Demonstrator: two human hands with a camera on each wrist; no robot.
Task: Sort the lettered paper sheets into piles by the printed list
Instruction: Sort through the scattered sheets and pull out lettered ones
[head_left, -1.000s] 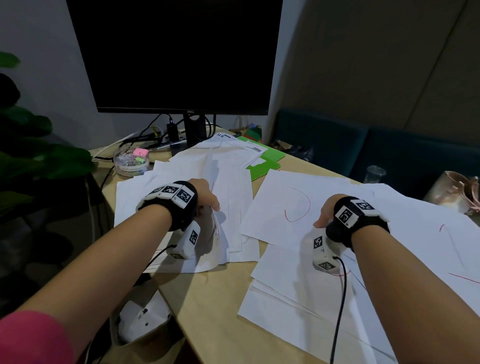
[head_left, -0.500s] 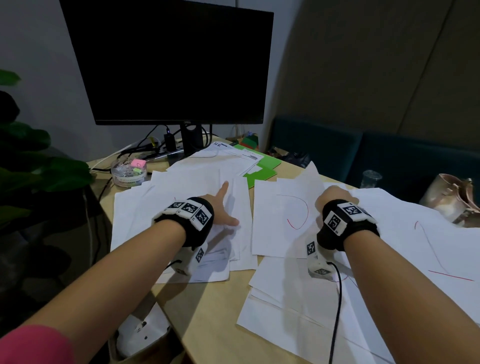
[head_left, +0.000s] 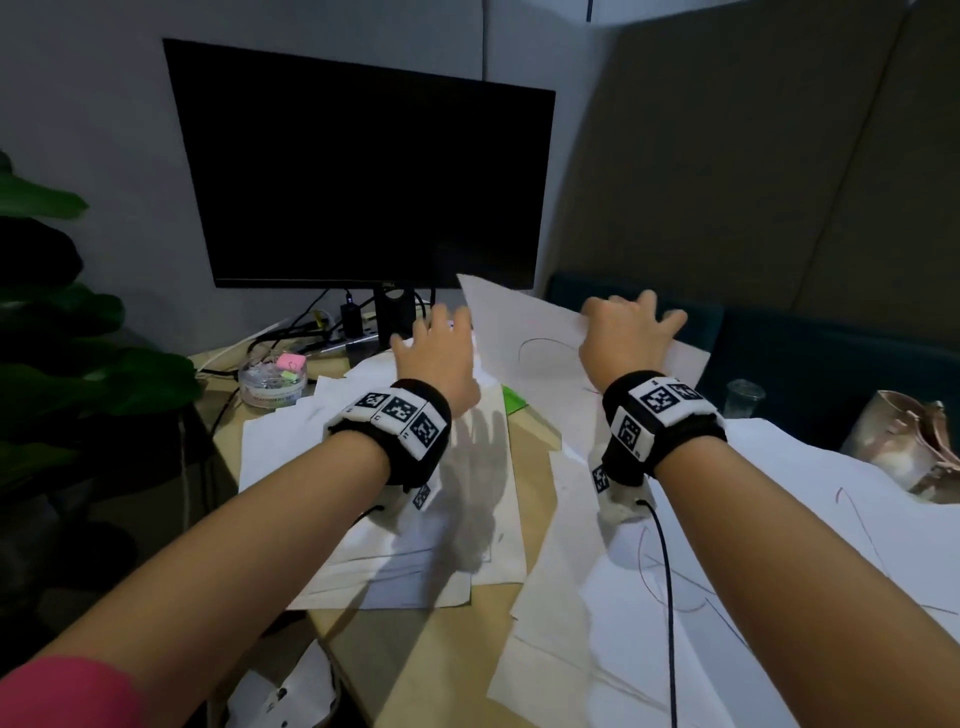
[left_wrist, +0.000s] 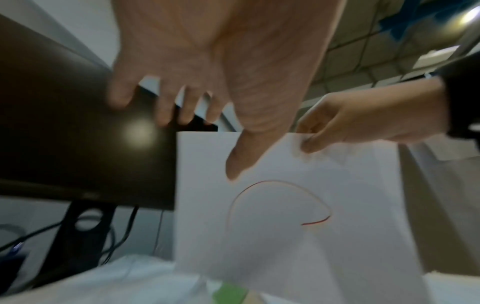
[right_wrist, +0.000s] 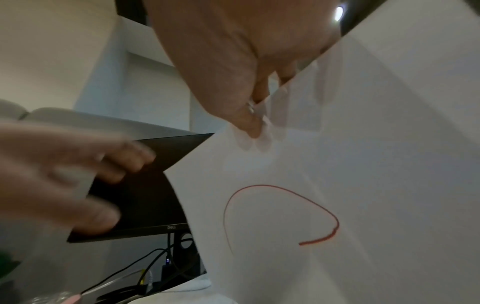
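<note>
We have one sheet (head_left: 524, 332) off the bench (head_left: 410, 660), tilted up in front of the Dell monitor (head_left: 363, 182), with a red curved stroke drawn on it. Our right hand (head_left: 626, 332) pinches its upper edge: in the right wrist view the thumb lies on the near face and the fingers (right_wrist: 285, 76) curl behind the paper. Our left hand (head_left: 439, 358) hovers just beside the sheet with its fingers (left_wrist: 166, 111) spread apart and holding nothing; whether the thumb touches the paper we cannot tell.

We judge the sorting partly done at best. A loose stack of white sheets (head_left: 395, 530) lies under the left forearm, and a wider overlapping spread of sheets (head_left: 779, 545), some with red strokes, lies under the right arm. Neither looks squared into neat piles. We cannot make out the printed list itself, so which pile this sheet belongs to stays open.
</note>
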